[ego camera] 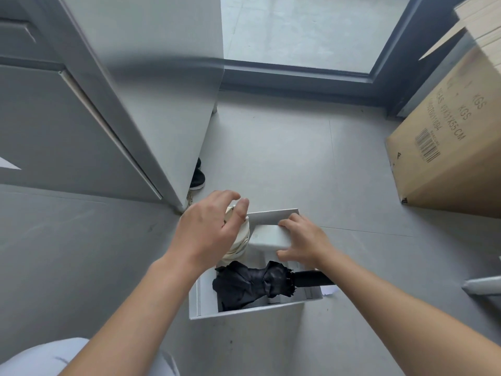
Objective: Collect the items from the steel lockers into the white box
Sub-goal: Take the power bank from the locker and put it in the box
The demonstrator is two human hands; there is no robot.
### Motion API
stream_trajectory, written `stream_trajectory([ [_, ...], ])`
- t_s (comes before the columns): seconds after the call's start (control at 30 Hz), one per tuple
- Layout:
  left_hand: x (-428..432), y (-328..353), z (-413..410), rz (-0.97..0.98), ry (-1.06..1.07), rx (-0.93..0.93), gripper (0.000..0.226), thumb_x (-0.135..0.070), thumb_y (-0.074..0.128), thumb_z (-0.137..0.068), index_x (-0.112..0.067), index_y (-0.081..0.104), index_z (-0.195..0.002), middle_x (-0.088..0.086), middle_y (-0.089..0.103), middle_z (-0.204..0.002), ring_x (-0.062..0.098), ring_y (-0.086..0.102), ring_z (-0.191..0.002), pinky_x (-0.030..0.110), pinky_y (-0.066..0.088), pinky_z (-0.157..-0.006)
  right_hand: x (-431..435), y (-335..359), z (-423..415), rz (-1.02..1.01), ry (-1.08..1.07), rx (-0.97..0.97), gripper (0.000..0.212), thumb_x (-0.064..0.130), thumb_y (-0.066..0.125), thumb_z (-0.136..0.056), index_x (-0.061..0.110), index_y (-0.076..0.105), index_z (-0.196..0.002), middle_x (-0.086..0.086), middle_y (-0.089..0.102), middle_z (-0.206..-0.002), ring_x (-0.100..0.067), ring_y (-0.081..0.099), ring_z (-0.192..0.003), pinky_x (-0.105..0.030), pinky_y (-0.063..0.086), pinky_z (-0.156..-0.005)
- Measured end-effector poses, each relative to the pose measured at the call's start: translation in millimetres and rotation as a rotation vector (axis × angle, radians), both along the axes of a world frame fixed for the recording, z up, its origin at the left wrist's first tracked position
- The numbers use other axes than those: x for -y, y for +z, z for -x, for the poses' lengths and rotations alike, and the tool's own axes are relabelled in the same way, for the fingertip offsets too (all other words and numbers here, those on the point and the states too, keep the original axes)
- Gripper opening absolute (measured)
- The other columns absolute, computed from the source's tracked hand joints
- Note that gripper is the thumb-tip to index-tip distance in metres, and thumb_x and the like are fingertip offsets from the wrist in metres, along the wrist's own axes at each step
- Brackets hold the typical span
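Note:
A white box [244,312] stands on the grey floor below me. Inside lies a folded black umbrella [254,283], its handle poking over the right rim. My right hand [303,240] grips a small white rectangular box [267,236] by its right end, over the far half of the white box. My left hand [208,232] hovers over a cream folded umbrella [240,240] at the box's far left corner, fingers spread, thumb touching its top. The grey steel lockers [113,90] rise at the left.
A big cardboard carton [444,147] stands at the right. A dark-framed glass door [298,33] fills the back. A black shoe [198,176] peeks from behind the locker's corner. A white edge [482,284] shows at the far right.

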State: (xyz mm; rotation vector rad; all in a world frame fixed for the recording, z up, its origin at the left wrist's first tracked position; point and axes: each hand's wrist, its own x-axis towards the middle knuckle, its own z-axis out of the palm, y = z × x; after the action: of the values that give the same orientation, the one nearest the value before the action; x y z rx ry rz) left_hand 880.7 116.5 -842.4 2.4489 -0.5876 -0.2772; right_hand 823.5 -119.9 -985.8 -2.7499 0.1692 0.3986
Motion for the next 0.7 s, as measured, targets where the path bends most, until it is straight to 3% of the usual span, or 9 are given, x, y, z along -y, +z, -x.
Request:
stream_trajectory([
  [0.3,-7.6,1.0,2.2,-0.024,-0.014,0.034,0.048,-0.058,0.028,-0.097,-0.029,0.062,-0.114,-0.015,0.063,-0.113,0.006,0.062,-0.088,0.033,0.043,-0.084,-13.9,-40.6,-23.7,0.151,0.326,-0.116,0.075,0.048,0.075,-0.082,0.022,0.046,-0.146,0.002,0.053,-0.135,-0.024,0.047,-0.123,-0.039,0.049,-0.096],
  [0.57,3.2,3.0,0.5,-0.033,-0.029,0.017,0.046,-0.054,0.031,-0.099,-0.025,0.062,-0.118,-0.011,0.063,-0.119,0.012,0.06,-0.106,0.038,0.044,-0.093,-16.6,-42.7,-17.0,0.306,0.357,0.002,0.077,0.055,0.074,-0.08,0.02,0.047,-0.143,-0.002,0.056,-0.129,-0.026,0.052,-0.12,-0.037,0.037,-0.104],
  [0.7,2.0,3.0,-1.7,-0.02,-0.026,0.021,0.046,-0.054,0.03,-0.099,-0.025,0.062,-0.117,-0.011,0.063,-0.118,0.012,0.057,-0.111,0.038,0.044,-0.093,-11.9,-43.4,-15.5,0.351,0.285,0.042,0.068,0.054,0.076,-0.075,0.019,0.055,-0.13,0.0,0.062,-0.122,-0.025,0.057,-0.113,-0.035,0.034,-0.106],
])
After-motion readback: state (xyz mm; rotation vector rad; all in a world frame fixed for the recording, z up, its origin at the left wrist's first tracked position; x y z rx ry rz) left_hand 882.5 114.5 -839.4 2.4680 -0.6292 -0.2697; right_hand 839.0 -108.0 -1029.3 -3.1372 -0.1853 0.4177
